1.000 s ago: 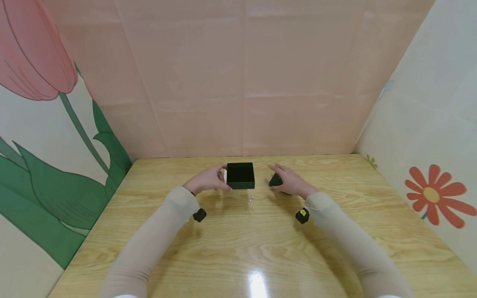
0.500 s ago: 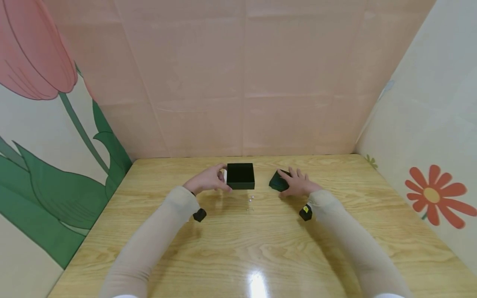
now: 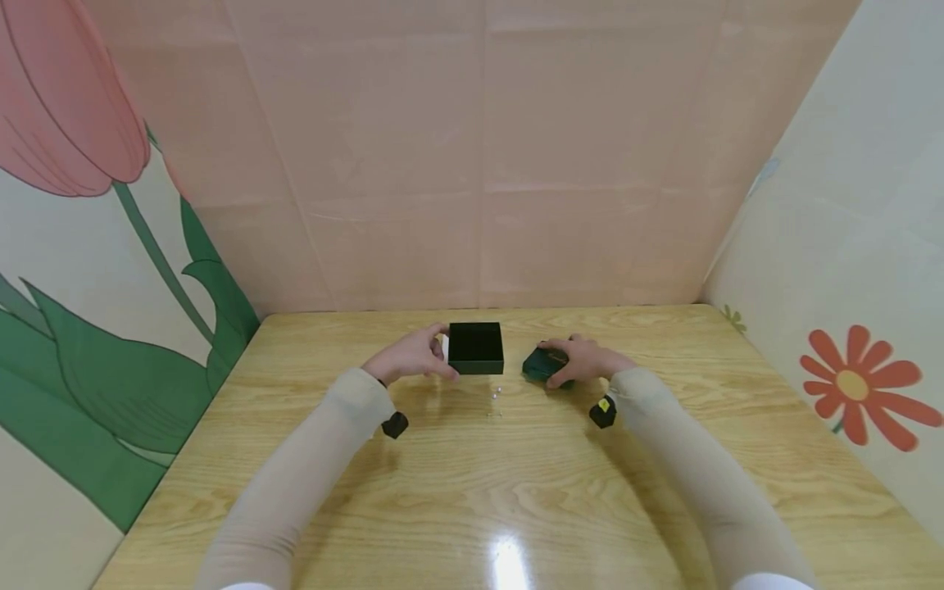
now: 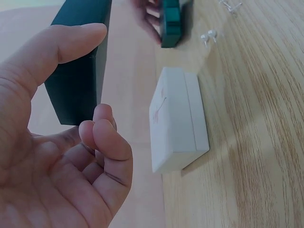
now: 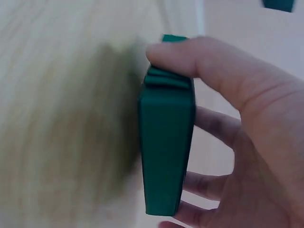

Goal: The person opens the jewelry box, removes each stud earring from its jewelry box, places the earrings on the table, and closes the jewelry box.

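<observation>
My left hand [image 3: 415,354] pinches an open-topped dark green box [image 3: 476,369] by its left side, holding it above the table with the dark inside facing me. In the left wrist view the thumb lies on the box [image 4: 76,90], and the other fingers curl beneath. On the right, my right hand [image 3: 586,360] grips a flat green case [image 3: 542,365]. The right wrist view shows the thumb over folded layers at one end of this case [image 5: 166,147], with fingers along its far side. Whether it touches the table cannot be told.
A white box [image 4: 175,118] stands on the wooden table [image 3: 472,483] near my left hand, mostly hidden in the head view. Small stud earrings [image 4: 209,36] and other tiny pale pieces [image 4: 231,6] lie between my hands. A pink wall [image 3: 472,164] rises behind the table.
My right hand first lifted off the green case with fingers spread, then closed round it and shifted it slightly left. The left hand and its box have stayed still.
</observation>
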Demonstrator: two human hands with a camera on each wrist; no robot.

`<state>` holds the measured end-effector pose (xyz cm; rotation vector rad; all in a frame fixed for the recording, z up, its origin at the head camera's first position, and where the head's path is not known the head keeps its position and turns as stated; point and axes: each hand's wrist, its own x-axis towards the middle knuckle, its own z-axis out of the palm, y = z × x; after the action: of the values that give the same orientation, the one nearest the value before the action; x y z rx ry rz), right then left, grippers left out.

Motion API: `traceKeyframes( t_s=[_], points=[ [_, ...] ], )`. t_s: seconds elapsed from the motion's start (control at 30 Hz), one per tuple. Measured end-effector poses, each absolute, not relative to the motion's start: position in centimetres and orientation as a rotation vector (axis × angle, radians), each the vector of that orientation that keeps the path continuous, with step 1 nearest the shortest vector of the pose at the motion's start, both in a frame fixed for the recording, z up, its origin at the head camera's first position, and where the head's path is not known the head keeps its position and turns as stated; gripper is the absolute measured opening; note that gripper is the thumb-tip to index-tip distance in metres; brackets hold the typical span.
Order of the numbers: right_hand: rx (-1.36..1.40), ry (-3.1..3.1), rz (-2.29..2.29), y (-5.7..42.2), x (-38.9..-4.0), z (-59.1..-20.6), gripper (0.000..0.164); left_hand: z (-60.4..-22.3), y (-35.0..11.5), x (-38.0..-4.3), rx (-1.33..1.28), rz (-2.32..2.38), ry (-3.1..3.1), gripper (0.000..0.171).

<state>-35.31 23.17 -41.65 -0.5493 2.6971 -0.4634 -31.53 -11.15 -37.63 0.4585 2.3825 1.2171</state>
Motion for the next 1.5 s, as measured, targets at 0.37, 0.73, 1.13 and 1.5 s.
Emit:
traceKeyframes(
  t_s=[0.37,0.73,1.13,1.5],
  points=[
    [-0.633,2.808,-0.626,21.5,-35.0,-36.3,0.074,-37.5,-11.3,-31.5,0.470,1.218,2.389,0.094],
    [-0.837,2.805,-1.042,18.4,-32.4,-30.9,0.068,-37.3,-11.0,-31.4,0.475,1.207,2.391,0.093],
    [-1.135,2.570,-1.090,15.0,-31.8,-29.2,0.065,-37.2,-10.6,-31.4,0.506,1.213,2.396,0.082],
    [-1.070,2.559,-0.934,14.3,-32.7,-31.6,0.068,-36.9,-10.6,-31.3,0.492,1.230,2.399,0.086]
  ],
)
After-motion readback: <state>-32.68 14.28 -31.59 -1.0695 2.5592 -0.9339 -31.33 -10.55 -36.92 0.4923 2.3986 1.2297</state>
